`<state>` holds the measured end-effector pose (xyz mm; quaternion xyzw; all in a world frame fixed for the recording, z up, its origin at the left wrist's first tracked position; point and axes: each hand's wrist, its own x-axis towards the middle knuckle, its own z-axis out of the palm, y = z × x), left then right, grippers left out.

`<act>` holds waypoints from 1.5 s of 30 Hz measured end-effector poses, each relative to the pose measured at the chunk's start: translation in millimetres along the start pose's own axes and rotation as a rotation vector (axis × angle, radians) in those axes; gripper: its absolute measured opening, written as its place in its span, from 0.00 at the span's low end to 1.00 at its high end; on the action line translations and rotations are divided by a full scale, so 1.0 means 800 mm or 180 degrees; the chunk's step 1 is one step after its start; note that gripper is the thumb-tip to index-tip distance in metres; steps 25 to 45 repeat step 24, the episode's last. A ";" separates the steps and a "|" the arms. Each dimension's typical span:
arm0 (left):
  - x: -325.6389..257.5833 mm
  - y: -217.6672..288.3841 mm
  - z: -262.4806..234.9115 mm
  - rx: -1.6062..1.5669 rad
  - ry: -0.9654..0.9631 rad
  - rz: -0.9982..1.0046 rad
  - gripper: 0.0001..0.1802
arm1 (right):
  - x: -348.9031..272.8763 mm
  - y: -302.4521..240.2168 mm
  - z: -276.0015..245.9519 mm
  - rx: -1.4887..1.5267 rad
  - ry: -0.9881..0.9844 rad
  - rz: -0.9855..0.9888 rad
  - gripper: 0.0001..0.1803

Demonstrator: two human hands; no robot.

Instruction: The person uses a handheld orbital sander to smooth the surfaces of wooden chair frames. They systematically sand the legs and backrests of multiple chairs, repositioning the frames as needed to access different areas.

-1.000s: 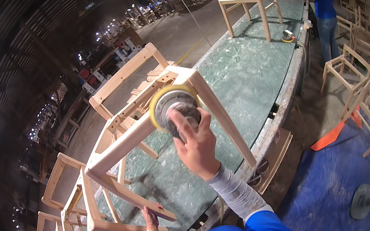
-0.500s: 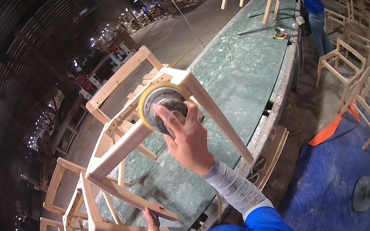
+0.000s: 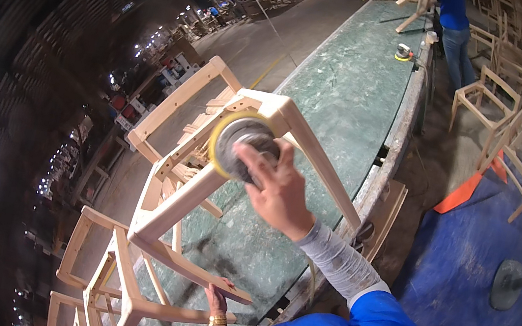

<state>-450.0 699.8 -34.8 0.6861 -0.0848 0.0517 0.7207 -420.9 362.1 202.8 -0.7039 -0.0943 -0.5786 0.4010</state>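
A pale wooden chair frame (image 3: 183,204) lies tipped over on the green work surface in front of me. My right hand (image 3: 281,197) grips a round sander (image 3: 245,143) with a yellow-edged pad, its disc against the frame's seat rail close to the upper corner. Low in the view, my left hand (image 3: 218,301) is closed round the end part of one chair leg (image 3: 205,275). Some of its fingers are hidden behind the wood. A bracelet circles that wrist; a grey sleeve cover wraps my right forearm.
More chair frames (image 3: 100,274) stand close at lower left. The long green bench (image 3: 350,75) stretches away, bearing another sander (image 3: 403,52) and a chair frame farther off. A person in blue (image 3: 455,37) is beside its far end. Chairs (image 3: 485,103) stand on the right-hand floor near a blue sheet (image 3: 457,262).
The sander and my right hand have shifted slightly right along the rail. At the bench's far end, the other chair frame has been tilted. My left hand keeps its hold.
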 end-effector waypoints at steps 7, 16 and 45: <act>0.009 0.003 0.000 -0.0036 0.0116 0.0053 0.34 | -0.006 0.010 -0.007 -0.0025 -0.0052 0.0185 0.44; 0.005 0.001 0.004 -0.0004 -0.0061 0.0045 0.36 | -0.019 0.008 -0.010 -0.0153 0.0121 0.0357 0.44; 0.009 -0.005 0.007 -0.0268 0.0089 -0.0051 0.34 | -0.037 0.013 -0.011 -0.0261 0.0177 0.0536 0.44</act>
